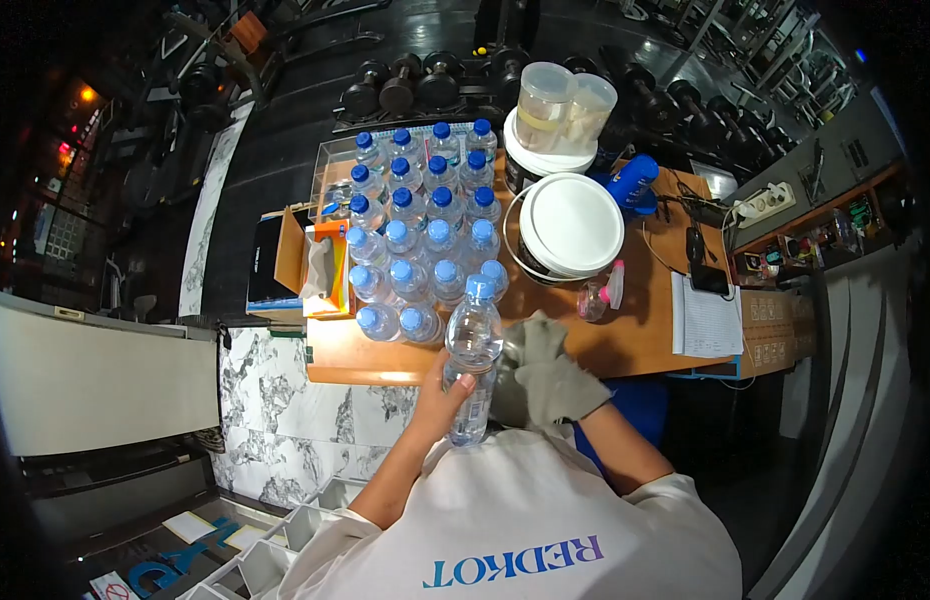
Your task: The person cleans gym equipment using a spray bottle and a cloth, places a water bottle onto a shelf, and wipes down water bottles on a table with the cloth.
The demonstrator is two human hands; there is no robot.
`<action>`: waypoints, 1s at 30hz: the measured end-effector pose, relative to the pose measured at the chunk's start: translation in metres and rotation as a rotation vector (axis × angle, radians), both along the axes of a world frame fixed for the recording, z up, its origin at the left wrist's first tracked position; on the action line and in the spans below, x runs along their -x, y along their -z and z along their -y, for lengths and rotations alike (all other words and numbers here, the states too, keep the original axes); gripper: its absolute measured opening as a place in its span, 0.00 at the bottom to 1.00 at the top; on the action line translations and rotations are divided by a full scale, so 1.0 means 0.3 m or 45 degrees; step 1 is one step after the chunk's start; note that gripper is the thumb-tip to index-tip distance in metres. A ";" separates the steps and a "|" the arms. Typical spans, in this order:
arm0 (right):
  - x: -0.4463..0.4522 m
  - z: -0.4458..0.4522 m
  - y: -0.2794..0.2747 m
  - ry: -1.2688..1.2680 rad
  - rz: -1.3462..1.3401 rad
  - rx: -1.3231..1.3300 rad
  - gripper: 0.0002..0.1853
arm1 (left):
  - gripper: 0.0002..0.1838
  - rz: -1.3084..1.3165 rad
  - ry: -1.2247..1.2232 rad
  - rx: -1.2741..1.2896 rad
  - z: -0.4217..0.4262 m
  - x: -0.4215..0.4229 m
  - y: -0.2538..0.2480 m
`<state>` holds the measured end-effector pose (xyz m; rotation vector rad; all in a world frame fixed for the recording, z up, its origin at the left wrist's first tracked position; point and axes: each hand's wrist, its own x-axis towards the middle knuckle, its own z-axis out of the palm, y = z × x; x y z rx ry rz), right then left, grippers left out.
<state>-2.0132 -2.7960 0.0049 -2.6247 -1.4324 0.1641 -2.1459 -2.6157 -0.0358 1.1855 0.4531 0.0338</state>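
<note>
My left hand (pixel 445 395) is closed around the middle of a clear plastic water bottle (pixel 476 340) with a light blue cap. The bottle stands nearly upright in front of my chest. A grey cloth (pixel 550 385) wraps over my right hand, hiding its fingers, right beside the bottle; whether it presses on the bottle I cannot tell. Beyond them, several water bottles (pixel 406 236) stand in rows on the wooden table (pixel 360 364). The farther rows have dark blue caps and the nearer ones light blue caps.
White-lidded buckets (pixel 572 225) stand right of the bottles, one topped by clear tubs (pixel 545 105). Near them are a small spray bottle (pixel 593 300), a blue bottle (pixel 633 182) and a notebook (pixel 707 322). An orange box (pixel 340 275) sits at the left. Dumbbells (pixel 400 88) line the back.
</note>
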 end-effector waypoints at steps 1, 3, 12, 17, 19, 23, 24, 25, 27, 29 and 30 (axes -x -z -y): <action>-0.032 -0.001 -0.031 0.049 -0.023 -0.081 0.36 | 0.35 -0.001 0.001 0.000 0.003 0.003 0.004; -0.080 -0.004 -0.086 0.167 -0.079 -0.211 0.34 | 0.36 0.002 -0.006 -0.198 0.011 0.009 0.016; -0.012 -0.224 -0.247 0.163 -0.147 -0.745 0.14 | 0.32 0.258 0.007 0.124 0.050 -0.035 0.006; 0.026 -0.194 -0.045 -0.272 -0.020 -1.026 0.20 | 0.31 -0.061 0.137 0.143 0.007 0.000 0.023; 0.051 -0.129 -0.036 -0.274 -0.060 -0.989 0.25 | 0.29 0.101 0.025 0.027 0.041 -0.008 -0.030; 0.111 -0.106 -0.004 -0.102 -0.666 -1.281 0.41 | 0.29 0.149 -0.112 -0.026 0.025 -0.040 -0.076; 0.125 -0.095 -0.001 -0.076 -0.637 -1.223 0.46 | 0.29 0.150 -0.114 -0.027 0.021 -0.039 -0.074; 0.125 -0.090 -0.009 -0.078 -0.638 -1.224 0.46 | 0.28 0.122 -0.091 -0.131 0.014 -0.034 -0.068; 0.128 -0.073 -0.026 0.055 -0.586 -1.042 0.43 | 0.27 0.092 -0.059 -0.233 0.007 -0.023 -0.043; 0.126 -0.032 -0.010 0.054 -0.519 -0.935 0.40 | 0.26 0.089 -0.057 -0.145 0.004 -0.020 -0.024; 0.122 -0.016 -0.005 0.043 -0.458 -0.825 0.36 | 0.26 0.094 -0.045 -0.148 0.001 -0.015 -0.019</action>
